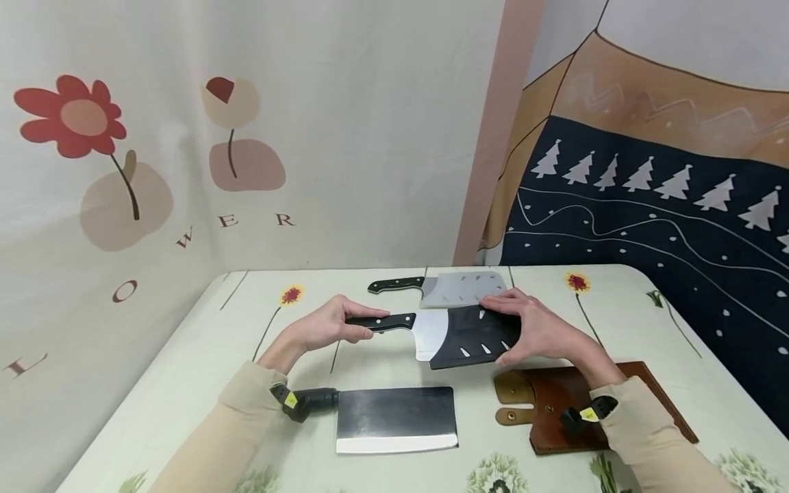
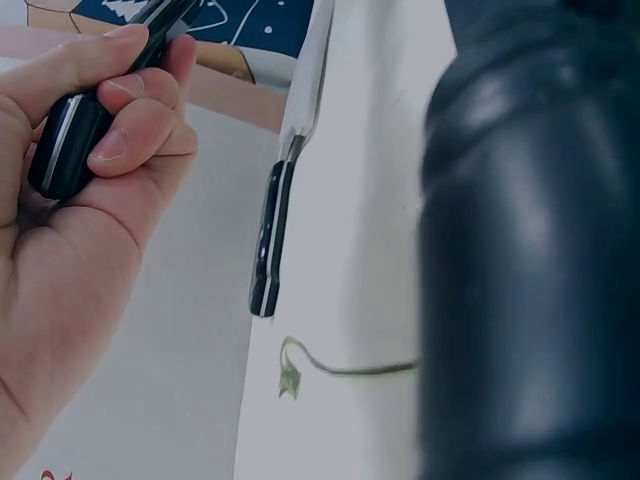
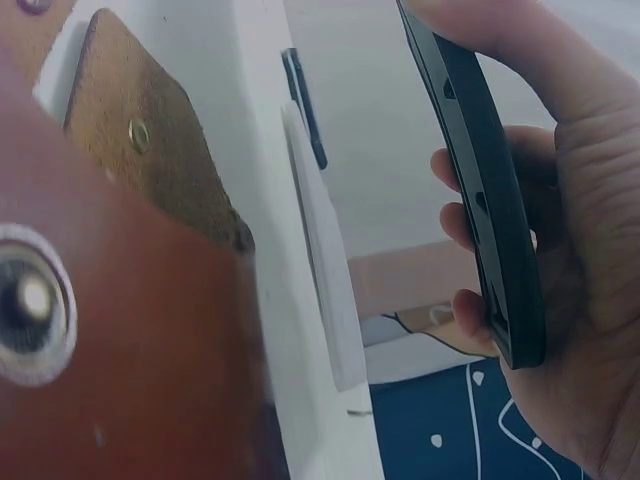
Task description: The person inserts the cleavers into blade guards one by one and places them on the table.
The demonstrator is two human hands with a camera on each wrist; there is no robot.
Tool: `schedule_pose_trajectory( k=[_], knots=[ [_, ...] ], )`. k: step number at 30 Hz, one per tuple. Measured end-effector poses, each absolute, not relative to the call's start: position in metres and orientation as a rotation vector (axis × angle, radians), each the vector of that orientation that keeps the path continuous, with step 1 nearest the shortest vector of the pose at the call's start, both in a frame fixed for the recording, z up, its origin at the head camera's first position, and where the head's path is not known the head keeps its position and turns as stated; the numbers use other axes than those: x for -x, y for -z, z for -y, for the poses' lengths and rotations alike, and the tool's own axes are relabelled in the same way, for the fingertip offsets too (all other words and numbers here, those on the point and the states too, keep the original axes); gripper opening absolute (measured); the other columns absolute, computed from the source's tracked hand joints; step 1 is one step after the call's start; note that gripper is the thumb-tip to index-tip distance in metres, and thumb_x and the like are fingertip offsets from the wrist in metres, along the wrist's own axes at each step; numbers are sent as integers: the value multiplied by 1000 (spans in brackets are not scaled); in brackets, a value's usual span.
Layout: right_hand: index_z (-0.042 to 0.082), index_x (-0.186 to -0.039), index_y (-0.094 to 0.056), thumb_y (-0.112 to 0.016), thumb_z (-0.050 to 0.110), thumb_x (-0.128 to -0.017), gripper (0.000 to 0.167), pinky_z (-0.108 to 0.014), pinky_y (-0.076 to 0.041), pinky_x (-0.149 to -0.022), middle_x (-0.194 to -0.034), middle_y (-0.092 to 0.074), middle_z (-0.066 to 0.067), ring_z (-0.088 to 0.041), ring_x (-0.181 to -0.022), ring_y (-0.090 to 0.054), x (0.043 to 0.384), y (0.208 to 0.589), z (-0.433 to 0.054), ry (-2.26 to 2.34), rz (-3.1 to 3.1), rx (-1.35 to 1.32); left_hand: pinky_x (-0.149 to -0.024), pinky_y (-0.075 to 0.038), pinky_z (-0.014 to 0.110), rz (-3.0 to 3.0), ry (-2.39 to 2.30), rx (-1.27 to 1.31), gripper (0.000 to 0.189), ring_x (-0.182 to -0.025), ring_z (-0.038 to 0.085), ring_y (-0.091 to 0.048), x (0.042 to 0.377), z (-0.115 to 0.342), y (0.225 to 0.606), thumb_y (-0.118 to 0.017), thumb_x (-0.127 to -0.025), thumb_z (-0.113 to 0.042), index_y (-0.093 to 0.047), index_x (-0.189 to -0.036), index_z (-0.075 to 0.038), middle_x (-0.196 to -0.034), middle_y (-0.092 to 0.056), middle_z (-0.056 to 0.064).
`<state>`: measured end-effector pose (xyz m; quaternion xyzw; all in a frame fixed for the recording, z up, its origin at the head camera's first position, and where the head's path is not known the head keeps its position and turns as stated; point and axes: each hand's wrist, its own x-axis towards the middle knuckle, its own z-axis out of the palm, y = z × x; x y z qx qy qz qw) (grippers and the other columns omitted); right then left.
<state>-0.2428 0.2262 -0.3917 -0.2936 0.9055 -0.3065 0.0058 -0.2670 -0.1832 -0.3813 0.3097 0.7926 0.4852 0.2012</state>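
– Where's the knife (image 1: 431, 335)?
– Held above the tabletop (image 1: 474, 431), beyond the cleaver (image 1: 396, 418)
– How is it held?
– Left grip (image 1: 323, 325) curled round its handle (image 1: 401, 321), right grip (image 1: 536, 330) pinching its black guard (image 1: 471, 339)
– And the rest?
– White-guarded chopper (image 1: 462, 289) lying farther beyond the cleaver, brown sheath (image 1: 561, 404) to the cleaver's right

A left hand (image 2: 120, 215), at the upper left, grips a black knife handle (image 2: 68, 150) with a pale metal strip, fingers curled round it. Beside the hand, apart from it, a second black handle (image 2: 268, 240) lies on the pale worktop (image 2: 370, 250), a thin white blade-shaped part (image 2: 312, 70) above it. Near it is a printed green stem (image 2: 345, 372). A blurred, ridged black cylinder (image 2: 530, 260) fills the right.
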Motion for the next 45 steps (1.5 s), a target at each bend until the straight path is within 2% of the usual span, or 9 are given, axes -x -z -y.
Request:
schedule_pose_trajectory(
  k=[6,9,13,20,26,31,33,37,45],
  knots=[
    [7,-145,-59,-96,42,-61,98,-68,-39,-103,-144,-53,-19,-41,-133,-42,244,392,-223,950,-2837,914,-69,-46,25,-2202,-1403,-841,45,-61,8,-37,265,174,385,-69,-93,-4,-64,-137,1,-82,-63,7],
    [9,-146,-58,-95,44,-61,99,-68,-39,-102,-145,-53,-19,-41,-133,-41,244,391,-223,941,-2843,898,-78,-52,29,-2205,-1438,-817,45,-72,9,-47,264,172,386,-69,-93,-3,-63,-137,2,-102,-71,15],
    [9,-146,-58,-96,43,-61,99,-69,-38,-102,-145,-53,-19,-41,-132,-41,244,389,-222,940,-2860,886,-71,-49,25,-2218,-1485,-791,44,-72,9,-47,264,168,388,-69,-93,-2,-63,-136,3,-108,-71,13],
    [7,-146,-58,-95,38,-62,97,-69,-37,-103,-146,-54,-19,-42,-135,-38,245,394,-219,955,-2888,841,-57,-35,21,-2238,-1517,-794,43,-61,7,-38,263,155,389,-69,-94,0,-64,-136,4,-83,-60,0],
    [6,-146,-57,-96,37,-62,97,-68,-38,-103,-147,-54,-19,-42,-135,-38,250,401,-218,926,-2881,844,-64,-45,22,-2268,-1467,-743,42,-70,9,-48,269,153,396,-71,-93,-3,-66,-135,0,-105,-71,6],
    [5,-146,-57,-95,41,-64,96,-68,-37,-104,-147,-53,-23,-45,-136,-39,254,406,-222,900,-2843,841,-63,-42,23,-2278,-1399,-670,42,-68,10,-46,272,150,402,-72,-94,-6,-68,-136,-8,-88,-64,-2],
    [5,-146,-57,-94,43,-65,97,-68,-37,-104,-147,-53,-23,-45,-136,-39,255,408,-224,882,-2834,834,-66,-42,23,-2301,-1390,-662,42,-72,10,-49,272,148,405,-72,-94,-6,-68,-136,-9,-92,-67,-1],
    [4,-147,-56,-94,44,-66,98,-67,-37,-105,-149,-51,-22,-45,-136,-39,259,411,-222,839,-2822,853,-82,-48,26,-2381,-1392,-695,42,-99,13,-60,272,148,410,-73,-92,-5,-68,-134,-4,-121,-72,6],
    [2,-146,-55,-95,43,-65,99,-65,-37,-105,-149,-52,-22,-44,-134,-42,262,415,-218,779,-2840,857,-103,-41,42,-2502,-1310,-715,46,-123,26,-57,273,150,417,-74,-89,-2,-68,-134,-3,-130,-68,13]
  ],
)
